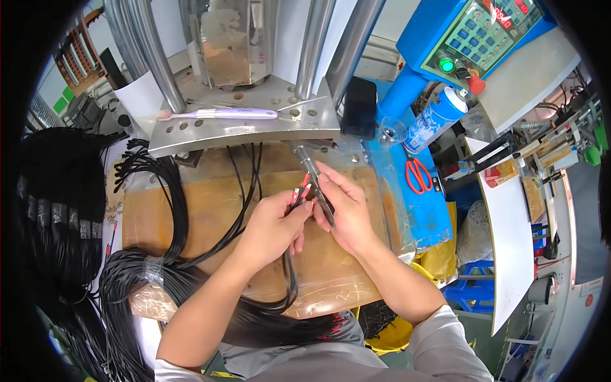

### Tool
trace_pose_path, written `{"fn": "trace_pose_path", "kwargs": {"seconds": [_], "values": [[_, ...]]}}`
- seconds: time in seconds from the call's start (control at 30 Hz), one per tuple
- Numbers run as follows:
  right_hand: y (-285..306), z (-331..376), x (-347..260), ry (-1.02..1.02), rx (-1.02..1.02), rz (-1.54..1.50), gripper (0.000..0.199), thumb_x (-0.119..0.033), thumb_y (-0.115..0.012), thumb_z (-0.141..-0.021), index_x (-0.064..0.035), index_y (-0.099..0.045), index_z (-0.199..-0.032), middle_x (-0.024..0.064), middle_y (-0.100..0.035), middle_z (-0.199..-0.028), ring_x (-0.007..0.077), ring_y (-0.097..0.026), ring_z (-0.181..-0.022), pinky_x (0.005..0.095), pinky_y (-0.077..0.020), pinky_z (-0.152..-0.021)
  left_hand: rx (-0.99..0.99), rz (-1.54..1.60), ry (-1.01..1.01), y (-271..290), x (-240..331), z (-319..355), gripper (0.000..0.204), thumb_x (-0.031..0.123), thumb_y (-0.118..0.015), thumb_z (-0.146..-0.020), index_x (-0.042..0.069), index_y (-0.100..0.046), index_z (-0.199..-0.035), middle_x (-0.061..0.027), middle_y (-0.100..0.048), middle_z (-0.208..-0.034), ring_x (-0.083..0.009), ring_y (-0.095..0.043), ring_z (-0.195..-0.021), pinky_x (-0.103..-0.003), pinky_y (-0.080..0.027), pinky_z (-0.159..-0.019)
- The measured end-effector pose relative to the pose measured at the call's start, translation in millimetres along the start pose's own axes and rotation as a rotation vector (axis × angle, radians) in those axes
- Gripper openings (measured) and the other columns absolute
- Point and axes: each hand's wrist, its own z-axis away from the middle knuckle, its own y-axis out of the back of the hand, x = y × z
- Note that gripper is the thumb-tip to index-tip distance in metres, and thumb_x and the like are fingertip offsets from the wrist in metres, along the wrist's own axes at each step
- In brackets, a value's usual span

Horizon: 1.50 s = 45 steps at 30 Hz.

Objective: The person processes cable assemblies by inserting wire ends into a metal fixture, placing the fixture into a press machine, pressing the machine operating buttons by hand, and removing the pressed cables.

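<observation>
Above the brown work surface (210, 191), my left hand (270, 226) is closed around a few thin black cables (293, 280) whose ends are stripped to red-and-white wires (307, 186). Closed on a slim dark metal bar-shaped tool (309, 163), my right hand (347, 207) sits just to the right. The tool slants, its silvery far end near the press plate's edge. Wire ends and tool are side by side; I cannot tell whether they touch. A thick taped bundle of black cables (137, 280) lies to the left of my left forearm.
Ahead stands a press with a metal plate (254, 132) carrying a lilac toothbrush (229, 114). At right are a blue control panel (471, 38), a spray can (436, 121), a plastic cup (391, 132) and red-handled scissors (418, 175). More black cables (63, 178) hang at far left.
</observation>
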Motion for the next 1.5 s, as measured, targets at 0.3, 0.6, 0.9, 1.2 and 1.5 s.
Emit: {"fn": "trace_pose_path", "kwargs": {"seconds": [0.3,0.6,0.9,1.2,1.5], "values": [[6,5,-4,-0.055,-0.08,-0.046,0.042,-0.02,-0.05,-0.109,0.0015,-0.053,-0.144,0.0084,-0.071,-0.11,0.0101,-0.056,-0.053,0.0228,-0.0369,-0.042,0.037,0.113,0.023,-2,-5,1,0.022,0.023,-0.056,-0.106,0.003,-0.056,-0.099,0.0006,-0.049,-0.062,-0.0117,-0.053,-0.048,-0.026,-0.038,-0.046],[5,4,0,-0.072,-0.035,0.115,0.042,-0.021,-0.051,-0.109,0.0002,-0.053,-0.145,0.0092,-0.072,-0.104,0.0121,-0.058,-0.052,0.0237,-0.0391,-0.04,0.161,0.042,-0.006,3,-8,-2,0.017,0.019,-0.056,-0.106,0.002,-0.055,-0.101,0.0007,-0.049,-0.065,-0.0091,-0.046,-0.045,-0.025,-0.037,-0.043],[14,7,-16,-0.15,-0.161,-0.193,0.04,-0.021,-0.052,-0.108,-0.0001,-0.055,-0.142,0.008,-0.068,-0.093,0.014,-0.057,-0.05,0.0241,-0.039,-0.04,0.15,0.261,0.028,14,-2,2,0.037,0.035,-0.044,-0.111,0.002,-0.061,-0.11,0.0007,-0.044,-0.055,-0.0118,-0.045,-0.044,-0.027,-0.031,-0.042],[10,4,-9,-0.079,0.004,0.153,0.039,-0.023,-0.056,-0.107,0.0005,-0.06,-0.137,0.006,-0.069,-0.093,0.0137,-0.065,-0.062,0.024,-0.0455,-0.047,0.212,0.12,0.006,9,-9,-3,0.027,0.023,-0.053,-0.108,-0.001,-0.063,-0.107,0.0017,-0.049,-0.058,-0.0077,-0.047,-0.046,-0.025,-0.034,-0.044],[9,3,-9,-0.084,-0.052,0.229,0.037,-0.018,-0.059,-0.105,0.0004,-0.062,-0.137,0.0062,-0.071,-0.095,0.0111,-0.065,-0.066,0.0236,-0.0486,-0.05,0.266,-0.034,-0.021,5,-11,-2,0.016,0.013,-0.06,-0.102,-0.001,-0.063,-0.096,0.0041,-0.049,-0.061,-0.0039,-0.039,-0.045,-0.023,-0.029,-0.042]]}}
